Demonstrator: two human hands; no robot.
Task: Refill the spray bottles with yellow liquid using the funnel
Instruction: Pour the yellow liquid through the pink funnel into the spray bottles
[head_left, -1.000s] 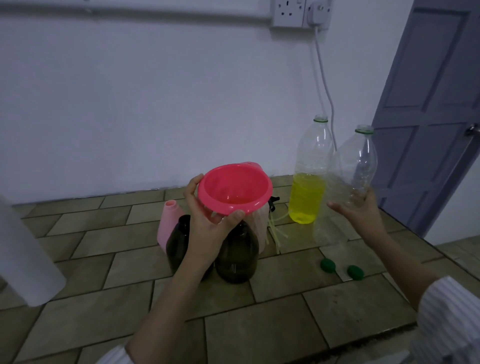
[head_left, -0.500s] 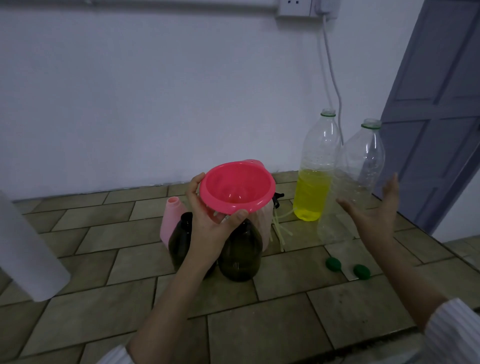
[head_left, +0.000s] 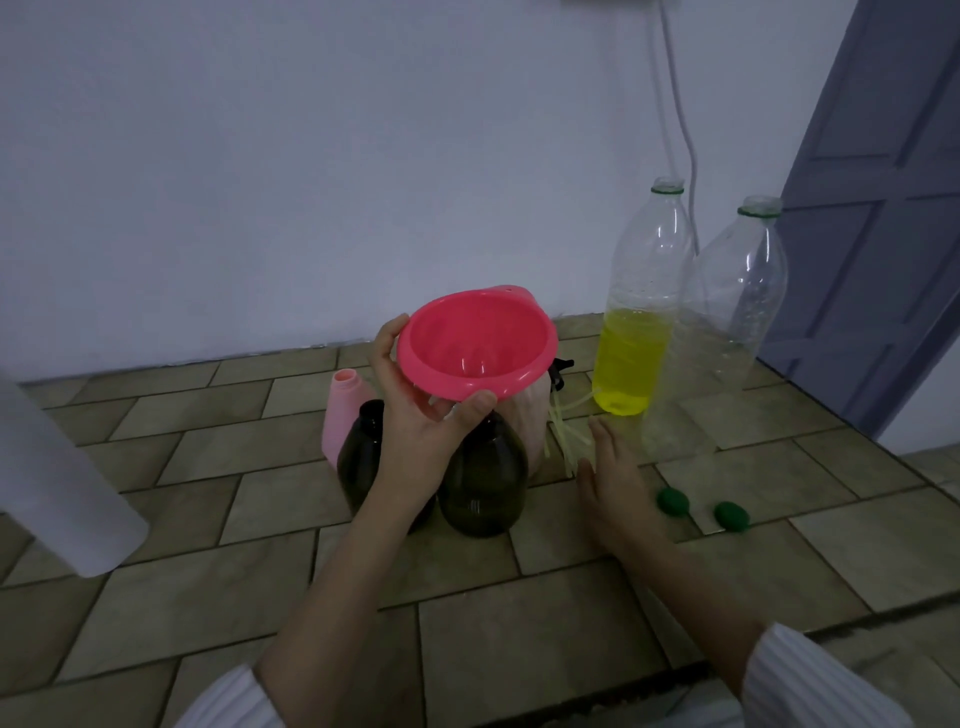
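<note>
Right now your left hand grips the pink funnel, thumb on the near rim and fingers curled round the far left side, holding it just above the two dark spray bottles. Whether the spout already sits in a bottle neck you cannot tell, since the bowl and your palm hide it. Your right hand lies flat and relaxed, fingers straight and holding nothing, low over the tiled desk just to the right of the dark bottles.

The yellow liquid sits in the clear bottle to the right of the dark bottles and further back, uncapped and under half full. An empty clear bottle stands touching or nearly touching it on its right. Two green caps lie on the desk to the right of the dark bottles, and a pink bottle stands just behind them on the left.

The funnel looks light and stiff, so a rim grip suits it. The yellow bottle is likely thin-walled and will dent if squeezed; take it around the lower, liquid-filled part. Its smooth plastic may be slippery, and the liquid will shift as you tip it.
</note>
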